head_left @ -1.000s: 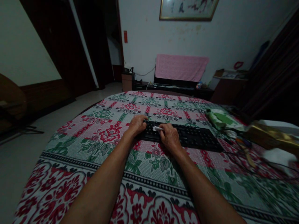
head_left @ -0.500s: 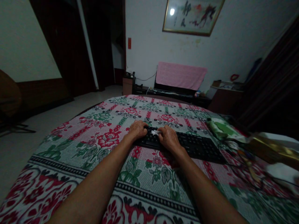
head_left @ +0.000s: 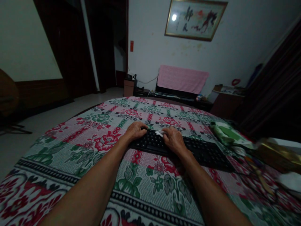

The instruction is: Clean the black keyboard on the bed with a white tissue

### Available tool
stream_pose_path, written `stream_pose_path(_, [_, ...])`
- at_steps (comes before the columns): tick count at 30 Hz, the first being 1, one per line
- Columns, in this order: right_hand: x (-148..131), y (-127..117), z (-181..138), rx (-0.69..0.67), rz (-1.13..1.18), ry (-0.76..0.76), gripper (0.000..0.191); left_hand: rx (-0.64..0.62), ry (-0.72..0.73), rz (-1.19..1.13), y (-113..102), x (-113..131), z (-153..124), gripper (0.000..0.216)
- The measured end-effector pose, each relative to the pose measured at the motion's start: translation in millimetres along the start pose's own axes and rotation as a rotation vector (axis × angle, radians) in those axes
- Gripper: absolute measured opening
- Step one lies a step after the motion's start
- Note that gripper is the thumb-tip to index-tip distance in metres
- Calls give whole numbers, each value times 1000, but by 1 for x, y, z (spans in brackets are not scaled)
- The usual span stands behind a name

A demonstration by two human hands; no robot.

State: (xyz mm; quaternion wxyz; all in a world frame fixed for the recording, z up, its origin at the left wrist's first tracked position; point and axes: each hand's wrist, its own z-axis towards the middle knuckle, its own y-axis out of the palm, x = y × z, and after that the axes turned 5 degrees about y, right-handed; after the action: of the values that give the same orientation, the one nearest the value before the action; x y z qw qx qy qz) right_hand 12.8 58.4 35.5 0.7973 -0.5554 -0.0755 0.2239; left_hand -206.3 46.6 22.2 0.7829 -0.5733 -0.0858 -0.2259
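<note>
A black computer keyboard [head_left: 207, 152] lies on the floral tablecloth [head_left: 98, 157], slightly slanted. At its left end, my left hand [head_left: 136, 130] grips the far edge, thumb on the near side and fingers curled over. My right hand [head_left: 174, 138] rests over the middle of the keys, pinching a small white tissue [head_left: 160, 133] that pokes out to the left of the fingers. The tissue touches or hovers just over the top rows of keys; I cannot tell which. The right palm and forearm hide part of the keyboard.
To the right lie a green and white packet [head_left: 230, 135], a gold box [head_left: 277, 153], a white crumpled item [head_left: 291, 181] and a wooden-handled tool [head_left: 263, 182] among dark cords. A pink cloth [head_left: 182, 78] drapes over a screen by the far wall.
My right hand has moved slightly right along the keyboard with the tissue. My left hand has shifted a little left, and the keyboard sits a bit differently in view.
</note>
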Motion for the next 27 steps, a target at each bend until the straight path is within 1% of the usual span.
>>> stream_pose_path(2, [1,3,1,21,28,-21,30,26,2,-23,0,-2,0,33])
stream_pose_path(5, [-6,8,5,40,44,-64,31,45,35,13,1,-1,-1,33])
stream_pose_path(8, [-16,10,11,18,43,-91,33,40,53,44,2,1,-1,34])
stream_pose_path(12, [-18,9,12,-36,-29,-50,33,38,42,55,4,-1,-1,34])
stream_pose_path(16, [-12,7,9,-3,-49,53,31,41,39,78,4,-1,-1,35])
stream_pose_path(18, [-14,9,9,32,-14,49,31,42,46,84,5,-1,-1,35])
stream_pose_path(21, [-20,14,11,61,17,-22,31,37,57,96,5,0,-1,35])
stream_pose_path(24, [-24,17,12,26,-5,-46,32,26,53,105,4,1,-2,35])
stream_pose_path(27, [-22,16,11,-16,-43,-9,34,20,46,114,4,1,-2,35])
